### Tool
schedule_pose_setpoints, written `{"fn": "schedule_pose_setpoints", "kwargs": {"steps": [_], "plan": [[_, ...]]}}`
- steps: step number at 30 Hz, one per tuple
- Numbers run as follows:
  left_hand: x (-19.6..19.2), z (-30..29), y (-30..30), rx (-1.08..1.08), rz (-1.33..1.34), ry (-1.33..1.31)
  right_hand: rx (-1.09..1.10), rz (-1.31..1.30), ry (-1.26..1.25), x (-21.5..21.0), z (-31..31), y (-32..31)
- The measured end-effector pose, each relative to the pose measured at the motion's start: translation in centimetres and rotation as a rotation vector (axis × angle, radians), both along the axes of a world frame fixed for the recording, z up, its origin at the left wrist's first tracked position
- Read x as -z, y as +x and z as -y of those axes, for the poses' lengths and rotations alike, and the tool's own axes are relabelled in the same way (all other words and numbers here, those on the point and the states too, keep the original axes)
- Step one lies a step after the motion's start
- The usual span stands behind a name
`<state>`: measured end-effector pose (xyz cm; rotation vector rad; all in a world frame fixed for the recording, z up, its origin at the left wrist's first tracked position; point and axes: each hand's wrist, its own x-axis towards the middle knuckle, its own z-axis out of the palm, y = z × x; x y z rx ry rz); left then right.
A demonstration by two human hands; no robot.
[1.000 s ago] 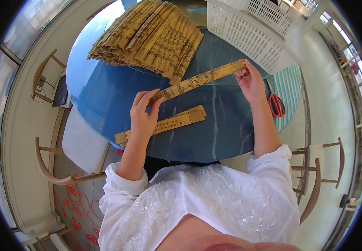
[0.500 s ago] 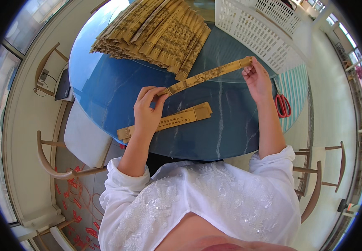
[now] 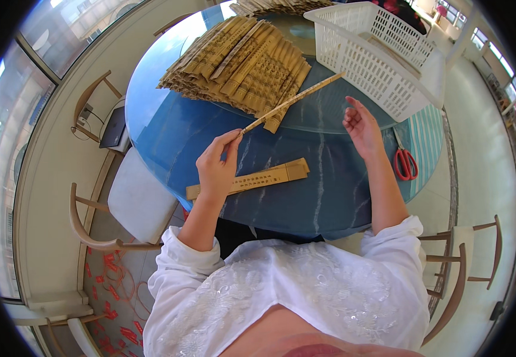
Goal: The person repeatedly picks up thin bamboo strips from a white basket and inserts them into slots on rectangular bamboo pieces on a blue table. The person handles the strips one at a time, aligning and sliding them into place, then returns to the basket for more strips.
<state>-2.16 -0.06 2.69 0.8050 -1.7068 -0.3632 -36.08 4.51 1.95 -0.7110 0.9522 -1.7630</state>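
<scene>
My left hand [image 3: 217, 163] pinches the near end of a long, narrow gold paper strip [image 3: 293, 101] with dark printing. The strip slants up to the right, turned nearly edge-on, and its far end is free. To the right, my right hand [image 3: 362, 128] holds nothing, its fingers apart and lifted off the table. Beneath the left wrist lie a few flat gold printed strips [image 3: 270, 177], partly hidden by that hand. Beyond both hands rises a big fanned heap of the same gold strips [image 3: 240, 65].
A white perforated plastic basket [image 3: 365, 65] stands at the back right of the round blue marbled table [image 3: 281, 214]. Red-handled scissors [image 3: 405, 164] lie on a striped cloth [image 3: 427, 140] at the right edge. Another strip pile [image 3: 276, 7] sits farther back. Wooden chairs [image 3: 106, 238] flank the table.
My right hand has let go of the strip's far end and opened just below it. The strip has turned edge-on in my left hand. The view has shifted, showing more of the basket.
</scene>
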Motion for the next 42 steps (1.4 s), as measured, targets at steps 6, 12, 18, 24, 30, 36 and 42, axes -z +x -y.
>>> {"fn": "schedule_pose_setpoints", "kwargs": {"steps": [6,12,18,24,30,36,42], "plan": [[-7.4,4.9,2.1,-0.323,0.279,-0.436,-0.068,-0.017,-0.021,0.3,-0.2,0.3],[-8.9,13.6,1.7,-0.455,0.644,-0.627,-0.095,-0.045,-0.005,0.2,-0.1,0.8],[-7.9,14.8,-0.5,-0.508,0.814,-0.653,-0.124,-0.062,-0.01,0.2,-0.2,1.1],[-6.9,15.3,-1.0,-0.511,0.909,-0.685,-0.148,-0.094,-0.011,0.2,-0.3,1.2],[-5.8,16.5,0.1,-0.515,1.033,-0.619,-0.157,-0.181,0.008,-0.1,-0.2,1.6],[-7.8,13.4,1.7,-0.476,0.997,-0.728,-0.246,-0.535,0.014,-0.1,-0.7,3.0],[-5.6,1.5,6.9,0.146,1.04,0.01,-0.322,-1.347,-0.242,-0.5,-2.8,7.4]]}}
